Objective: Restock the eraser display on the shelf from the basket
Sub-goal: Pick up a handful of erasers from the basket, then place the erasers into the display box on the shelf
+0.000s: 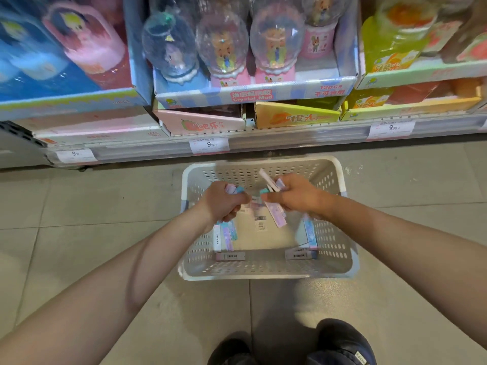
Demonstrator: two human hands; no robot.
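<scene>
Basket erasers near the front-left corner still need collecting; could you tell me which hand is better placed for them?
Probably the left hand: it hovers just above those boxed erasers. The right hand is across the basket, already gripping several.

Over the white basket (266, 270), left hand (224, 201) and right hand (295, 196) each grip eraser packs (275, 214).

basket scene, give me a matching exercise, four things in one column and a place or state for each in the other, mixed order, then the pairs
Things:
1. white basket
2. left hand
3. price tag reading 9.90
4. dark shoes

Places or states:
A. on the front edge of the shelf
B. at the bottom of the view, on the tiles
C. on the floor in front of the shelf
D. gripping a bunch of eraser packs over the basket

Pairs: 1-C, 2-D, 3-A, 4-B
</scene>
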